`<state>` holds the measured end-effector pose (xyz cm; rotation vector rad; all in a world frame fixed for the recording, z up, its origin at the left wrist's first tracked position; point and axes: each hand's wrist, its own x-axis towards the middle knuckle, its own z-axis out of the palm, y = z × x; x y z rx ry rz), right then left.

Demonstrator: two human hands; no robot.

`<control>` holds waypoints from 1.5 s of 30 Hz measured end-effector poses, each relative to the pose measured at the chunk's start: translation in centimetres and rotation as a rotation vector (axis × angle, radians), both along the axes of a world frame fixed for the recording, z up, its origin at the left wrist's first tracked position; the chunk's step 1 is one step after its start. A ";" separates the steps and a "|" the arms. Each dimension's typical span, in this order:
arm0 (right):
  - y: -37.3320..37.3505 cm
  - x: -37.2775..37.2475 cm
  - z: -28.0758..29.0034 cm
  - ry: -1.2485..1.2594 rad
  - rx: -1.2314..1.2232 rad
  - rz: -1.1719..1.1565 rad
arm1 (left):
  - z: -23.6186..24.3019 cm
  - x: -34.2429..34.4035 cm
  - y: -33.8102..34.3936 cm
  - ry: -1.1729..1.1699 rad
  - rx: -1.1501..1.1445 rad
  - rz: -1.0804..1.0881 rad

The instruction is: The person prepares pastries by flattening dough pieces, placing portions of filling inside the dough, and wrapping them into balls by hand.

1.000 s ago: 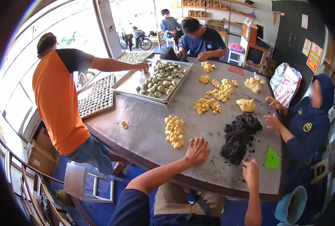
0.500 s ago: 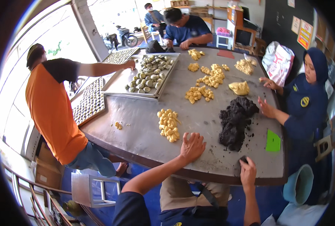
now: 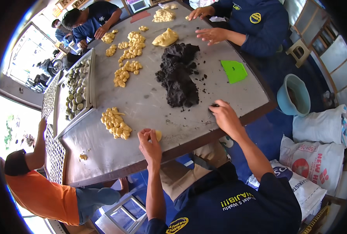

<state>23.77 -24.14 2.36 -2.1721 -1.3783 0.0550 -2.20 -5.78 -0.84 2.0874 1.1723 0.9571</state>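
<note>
My left hand (image 3: pixel 150 147) is at the table's near edge, its fingers curled round a small piece of yellow dough (image 3: pixel 158 135). To the right, my right hand (image 3: pixel 225 117) pinches a little lump of black paste (image 3: pixel 214 105) just above the metal tabletop. A large crumbly mound of black paste (image 3: pixel 178 78) lies beyond my hands, with crumbs scattered on its right. Left of my left hand sits a pile of small yellow dough balls (image 3: pixel 115 123).
More dough-ball piles (image 3: pixel 126 73) and a big dough lump (image 3: pixel 165 38) lie farther back. A green scraper (image 3: pixel 234 71) is at right. Trays of round pieces (image 3: pixel 89 84) line the left. Co-workers stand around the table; a blue bucket (image 3: pixel 294 94) and sacks (image 3: pixel 312 160) are beside it.
My left hand lay spread on the tabletop; now its fingers are closed on yellow dough. My right hand still holds black paste. The whole view has turned.
</note>
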 end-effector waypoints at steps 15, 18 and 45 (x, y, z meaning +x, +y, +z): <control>6.9 -9.9 1.2 0.360 0.335 0.183 | 2.8 3.6 -1.5 -0.261 -0.638 -0.184; 7.4 -11.0 1.6 0.221 0.341 0.340 | 0.8 2.8 -0.4 0.163 -0.126 -0.328; 9.1 -8.4 1.2 0.517 0.087 0.277 | 0.6 2.9 -2.1 -0.065 -0.329 -0.373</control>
